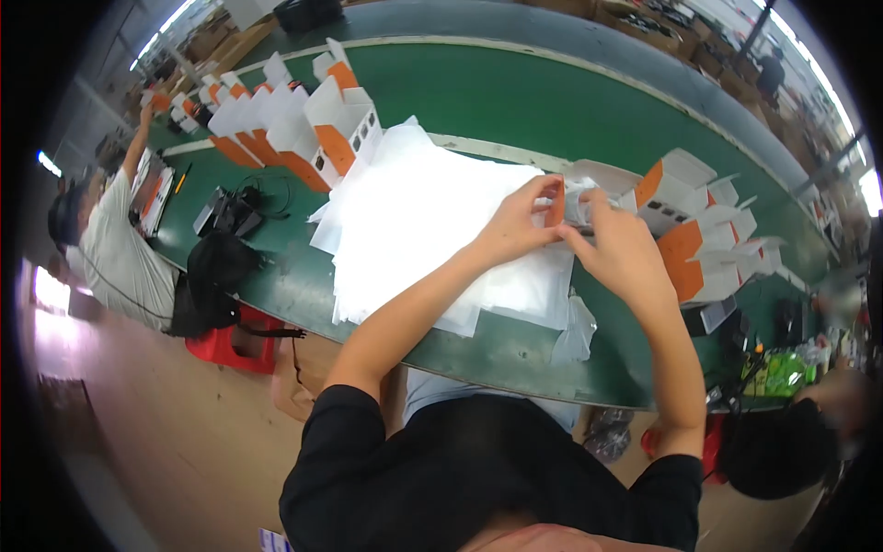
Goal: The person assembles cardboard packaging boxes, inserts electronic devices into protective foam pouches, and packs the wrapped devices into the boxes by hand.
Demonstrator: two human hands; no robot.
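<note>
My left hand [522, 219] grips the orange side of a small white-and-orange box [555, 201], its fingers curled over the edge. On the right, my right hand [618, 241] is at the same box, fingers bent around something pale and wrapped [579, 204] at its opening. Below and left of my hands lies a wide pile of white sheets [423, 225] on the green table [524, 354]. Open white-and-orange boxes [685, 253] stand just right of my right hand.
More open boxes [336, 129] stand in a row at the back left. Black devices with a cable [230, 212] lie on the left, near a person [120, 244] in a light shirt. Green packets [786, 373] are at the far right, and red stools [235, 350] stand below.
</note>
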